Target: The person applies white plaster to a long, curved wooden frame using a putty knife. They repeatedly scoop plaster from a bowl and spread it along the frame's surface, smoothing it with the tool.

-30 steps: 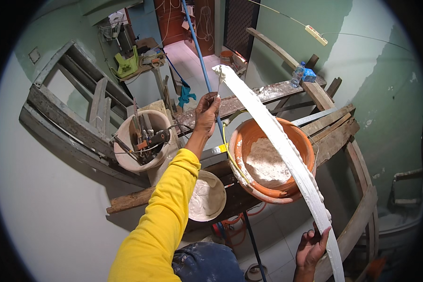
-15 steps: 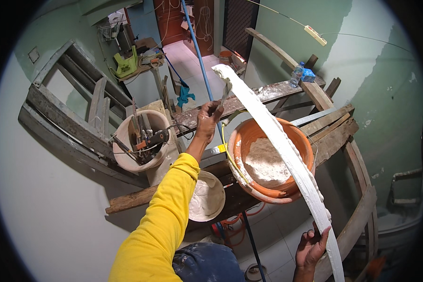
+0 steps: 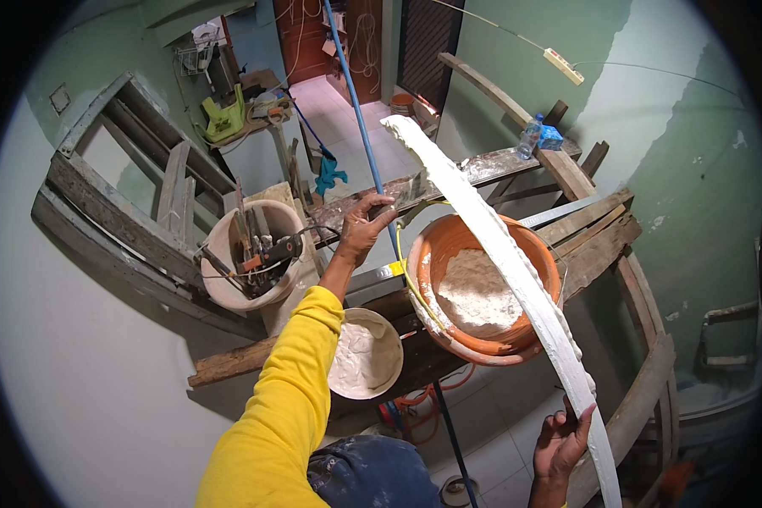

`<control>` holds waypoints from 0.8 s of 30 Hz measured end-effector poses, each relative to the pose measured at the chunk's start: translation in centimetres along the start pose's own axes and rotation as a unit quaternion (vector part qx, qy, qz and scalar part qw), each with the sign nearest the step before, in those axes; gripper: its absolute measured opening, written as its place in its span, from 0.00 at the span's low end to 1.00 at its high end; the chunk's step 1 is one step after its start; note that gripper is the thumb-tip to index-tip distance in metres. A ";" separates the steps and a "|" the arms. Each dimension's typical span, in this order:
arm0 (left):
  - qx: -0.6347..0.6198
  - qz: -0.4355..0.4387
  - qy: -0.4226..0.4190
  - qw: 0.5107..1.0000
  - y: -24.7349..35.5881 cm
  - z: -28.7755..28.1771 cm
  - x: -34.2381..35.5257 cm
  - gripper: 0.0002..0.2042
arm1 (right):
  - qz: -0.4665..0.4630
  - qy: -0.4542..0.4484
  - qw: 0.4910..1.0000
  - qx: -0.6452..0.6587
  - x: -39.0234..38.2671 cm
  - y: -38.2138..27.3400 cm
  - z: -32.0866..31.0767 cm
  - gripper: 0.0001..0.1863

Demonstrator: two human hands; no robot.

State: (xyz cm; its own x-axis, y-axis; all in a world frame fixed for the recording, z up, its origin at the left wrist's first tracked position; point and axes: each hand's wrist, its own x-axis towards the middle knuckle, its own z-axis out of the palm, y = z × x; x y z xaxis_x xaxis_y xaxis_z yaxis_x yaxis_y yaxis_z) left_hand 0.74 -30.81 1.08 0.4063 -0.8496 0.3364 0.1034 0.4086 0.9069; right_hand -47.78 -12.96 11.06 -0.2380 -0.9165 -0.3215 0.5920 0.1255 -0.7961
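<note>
A long white moulding strip (image 3: 516, 279) slants across the view, with lumpy white paste along its far end and right edge. My right hand (image 3: 560, 444) grips its lower part from beneath, fingers curled round the edge. Left of the strip's upper part, my left hand (image 3: 364, 230) is closed on a putty knife (image 3: 383, 210); most of its handle is hidden by the fingers, and its blade is hard to make out against the plank. Below this hand stands a round tub of wet white paste (image 3: 366, 356). Under the strip sits an orange bucket (image 3: 422, 279) holding whitish powder (image 3: 478, 292).
A pale bucket of tools (image 3: 220, 288) stands to the left on a board. Wooden planks (image 3: 597, 233) and beams make up the scaffold. A plastic bottle (image 3: 529, 138) and a blue box (image 3: 550, 137) rest at the far right. A blue pole (image 3: 356, 106) rises behind my left hand.
My left hand has moved slightly down and left, taking the putty knife away from the strip's pasted far end. My right hand keeps its grip on the strip.
</note>
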 end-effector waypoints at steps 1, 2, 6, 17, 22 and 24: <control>-0.016 0.005 0.004 1.000 0.4 0.1 0.0 0.10 | -0.001 -0.004 1.000 0.000 0.1 0.0 -0.2 0.25; -0.033 0.010 0.009 0.999 0.7 0.2 -0.1 0.10 | -0.002 -0.006 1.000 0.007 0.2 0.0 -0.2 0.25; -0.044 0.045 0.009 0.998 3.2 2.7 0.6 0.11 | 0.003 -0.006 1.000 0.019 0.0 -0.1 0.4 0.23; -0.080 -0.011 0.008 0.997 1.5 3.5 1.4 0.12 | -0.002 0.012 1.000 0.015 -0.7 -0.6 1.2 0.25; -0.030 0.002 -0.025 0.999 1.9 2.9 1.2 0.12 | -0.018 0.015 1.000 0.013 -0.5 -0.9 1.2 0.25; -0.003 0.016 -0.038 0.999 1.8 2.2 1.4 0.14 | -0.016 0.008 1.000 0.024 -0.4 -1.1 1.2 0.25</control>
State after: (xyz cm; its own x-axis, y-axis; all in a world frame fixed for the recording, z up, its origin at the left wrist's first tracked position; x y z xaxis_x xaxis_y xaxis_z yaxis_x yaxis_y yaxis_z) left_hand -0.51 -31.98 3.73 0.3395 -0.8585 0.3844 0.0966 0.4383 0.8936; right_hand -47.40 -13.15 12.65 -0.2694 -0.9133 -0.3054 0.6196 0.0784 -0.7810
